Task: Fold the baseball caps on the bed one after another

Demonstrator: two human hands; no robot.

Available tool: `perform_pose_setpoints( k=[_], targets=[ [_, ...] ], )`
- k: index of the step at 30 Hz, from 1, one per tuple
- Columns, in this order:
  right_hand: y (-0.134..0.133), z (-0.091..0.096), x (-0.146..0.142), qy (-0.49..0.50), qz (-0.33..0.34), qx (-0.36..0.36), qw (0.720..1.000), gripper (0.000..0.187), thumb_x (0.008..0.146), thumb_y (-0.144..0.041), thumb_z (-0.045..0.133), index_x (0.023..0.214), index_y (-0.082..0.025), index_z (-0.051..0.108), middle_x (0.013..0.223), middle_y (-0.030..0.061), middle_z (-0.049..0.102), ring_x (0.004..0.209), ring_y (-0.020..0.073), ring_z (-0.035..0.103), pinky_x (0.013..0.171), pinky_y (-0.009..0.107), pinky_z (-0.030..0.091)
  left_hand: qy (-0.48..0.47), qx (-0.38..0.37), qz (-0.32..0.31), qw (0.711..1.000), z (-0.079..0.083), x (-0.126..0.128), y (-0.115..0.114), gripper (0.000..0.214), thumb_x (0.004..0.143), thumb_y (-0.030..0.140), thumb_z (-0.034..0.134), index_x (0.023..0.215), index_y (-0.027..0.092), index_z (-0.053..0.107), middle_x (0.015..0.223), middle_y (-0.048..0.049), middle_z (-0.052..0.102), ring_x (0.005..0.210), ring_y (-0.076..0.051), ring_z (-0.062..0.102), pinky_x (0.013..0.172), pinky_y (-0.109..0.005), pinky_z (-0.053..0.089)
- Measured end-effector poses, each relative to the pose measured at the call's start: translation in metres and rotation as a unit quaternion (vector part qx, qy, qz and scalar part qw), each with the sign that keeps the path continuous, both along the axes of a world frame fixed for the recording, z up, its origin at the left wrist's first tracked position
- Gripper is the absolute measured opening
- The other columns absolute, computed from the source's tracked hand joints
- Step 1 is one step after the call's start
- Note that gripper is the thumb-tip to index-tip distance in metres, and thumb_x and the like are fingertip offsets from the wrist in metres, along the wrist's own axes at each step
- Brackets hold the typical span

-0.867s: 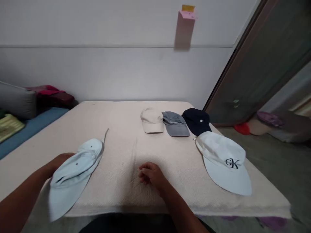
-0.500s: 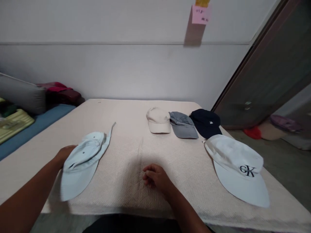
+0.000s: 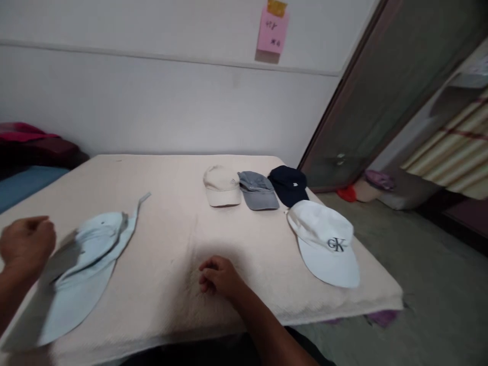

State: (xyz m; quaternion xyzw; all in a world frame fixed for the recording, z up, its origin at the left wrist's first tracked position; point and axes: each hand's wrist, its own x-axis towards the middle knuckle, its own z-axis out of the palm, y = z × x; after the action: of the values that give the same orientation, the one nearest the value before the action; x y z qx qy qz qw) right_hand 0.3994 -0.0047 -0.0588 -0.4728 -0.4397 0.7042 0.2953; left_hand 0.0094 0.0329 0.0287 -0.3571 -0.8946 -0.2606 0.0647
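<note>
A pale blue baseball cap (image 3: 95,246) lies at the left of the table, its strap stretched toward the back. Beside and slightly above it is my left hand (image 3: 28,241), curled closed, apart from the cap and with nothing visible in it. Near the front middle, my right hand (image 3: 217,274) hovers low over the cream cloth, fingers curled in and holding nothing I can see. To its right sits a white cap (image 3: 324,239) with dark lettering. Farther back, side by side, are a beige cap (image 3: 221,187), a grey cap (image 3: 259,190) and a navy cap (image 3: 288,184).
Cream cloth covers the table (image 3: 160,284), which meets a white wall (image 3: 152,101) bearing a pink note (image 3: 272,33). Right of it stand a dark sliding door (image 3: 366,96) and a striped curtain (image 3: 453,147). Dark red fabric (image 3: 34,142) is heaped at the left.
My left hand has let go of the pale blue cap and moved up and left from it. The view has turned right; my right hand keeps its curled pose over the cloth.
</note>
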Motion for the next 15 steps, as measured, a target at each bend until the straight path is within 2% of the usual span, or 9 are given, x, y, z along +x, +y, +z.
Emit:
perform_pose_setpoints(
  k=[2, 4, 5, 7, 9, 12, 13, 15],
  targets=[
    [0.000, -0.001, 0.008, -0.018, 0.013, 0.010, 1.000, 0.015, 0.067, -0.012, 0.048, 0.080, -0.015, 0.056, 0.058, -0.0018, 0.058, 0.046, 0.0091, 0.056, 0.043, 0.018, 0.037, -0.015, 0.060, -0.078, 0.995, 0.005, 0.040, 0.014, 0.038, 0.078, 0.036, 0.043, 0.103, 0.017, 0.063, 0.099, -0.0027, 0.066, 0.085, -0.021, 0.058, 0.085, -0.034, 0.044],
    [-0.002, -0.001, 0.017, -0.046, 0.054, 0.018, 0.997, 0.016, 0.067, -0.010, 0.048, 0.079, -0.016, 0.055, 0.056, -0.0024, 0.057, 0.045, 0.0090, 0.055, 0.044, 0.018, 0.038, -0.097, 0.093, -0.193, 0.972, 0.006, 0.094, 0.029, 0.035, 0.076, 0.038, 0.049, 0.102, 0.019, 0.062, 0.097, -0.0008, 0.065, 0.081, -0.019, 0.058, 0.081, -0.031, 0.045],
    [-0.003, 0.000, 0.023, -0.060, 0.087, 0.023, 0.994, 0.014, 0.067, -0.010, 0.048, 0.078, -0.016, 0.055, 0.056, -0.0027, 0.057, 0.045, 0.0092, 0.054, 0.044, 0.018, 0.039, -0.152, 0.083, -0.264, 0.949, 0.004, 0.126, 0.036, 0.033, 0.073, 0.038, 0.053, 0.098, 0.018, 0.062, 0.093, -0.0010, 0.065, 0.082, -0.019, 0.058, 0.079, -0.029, 0.045],
    [-0.005, 0.003, 0.035, -0.088, 0.168, 0.044, 0.981, 0.009, 0.068, -0.012, 0.048, 0.072, -0.016, 0.055, 0.054, -0.0030, 0.055, 0.044, 0.0097, 0.054, 0.046, 0.019, 0.041, -0.311, 0.052, -0.360, 0.878, -0.001, 0.196, 0.045, 0.029, 0.069, 0.041, 0.060, 0.086, 0.017, 0.062, 0.087, -0.0027, 0.065, 0.081, -0.019, 0.059, 0.074, -0.028, 0.046],
    [-0.008, 0.007, 0.046, -0.130, 0.254, 0.089, 0.954, 0.008, 0.069, -0.014, 0.049, 0.063, -0.016, 0.054, 0.051, -0.0029, 0.054, 0.045, 0.0105, 0.055, 0.047, 0.020, 0.042, -0.484, -0.035, -0.386, 0.785, -0.009, 0.269, 0.048, 0.029, 0.063, 0.040, 0.068, 0.078, 0.017, 0.060, 0.082, -0.0040, 0.064, 0.078, -0.019, 0.059, 0.069, -0.028, 0.045],
    [-0.011, 0.010, 0.062, -0.186, 0.349, 0.156, 0.905, 0.016, 0.071, -0.018, 0.052, 0.055, -0.016, 0.055, 0.048, -0.0021, 0.054, 0.047, 0.0119, 0.055, 0.048, 0.021, 0.041, -0.561, -0.143, -0.427, 0.695, -0.027, 0.369, 0.042, 0.031, 0.063, 0.041, 0.071, 0.073, 0.014, 0.060, 0.079, -0.0102, 0.065, 0.071, -0.021, 0.063, 0.064, -0.033, 0.048],
    [-0.013, 0.009, 0.067, -0.189, 0.357, 0.158, 0.901, 0.015, 0.071, -0.019, 0.053, 0.056, -0.016, 0.055, 0.048, -0.0022, 0.055, 0.046, 0.0122, 0.055, 0.047, 0.021, 0.041, -0.578, -0.176, -0.430, 0.670, -0.034, 0.398, 0.040, 0.033, 0.065, 0.042, 0.071, 0.073, 0.013, 0.060, 0.080, -0.0132, 0.065, 0.071, -0.022, 0.064, 0.064, -0.035, 0.049],
    [-0.016, 0.004, 0.076, -0.169, 0.320, 0.130, 0.923, 0.007, 0.069, -0.020, 0.058, 0.062, -0.018, 0.058, 0.050, -0.0031, 0.056, 0.046, 0.0127, 0.056, 0.047, 0.021, 0.042, -0.599, -0.218, -0.427, 0.641, -0.051, 0.446, 0.037, 0.034, 0.066, 0.042, 0.071, 0.075, 0.011, 0.059, 0.083, -0.0163, 0.064, 0.071, -0.023, 0.064, 0.064, -0.036, 0.050]
  ],
)
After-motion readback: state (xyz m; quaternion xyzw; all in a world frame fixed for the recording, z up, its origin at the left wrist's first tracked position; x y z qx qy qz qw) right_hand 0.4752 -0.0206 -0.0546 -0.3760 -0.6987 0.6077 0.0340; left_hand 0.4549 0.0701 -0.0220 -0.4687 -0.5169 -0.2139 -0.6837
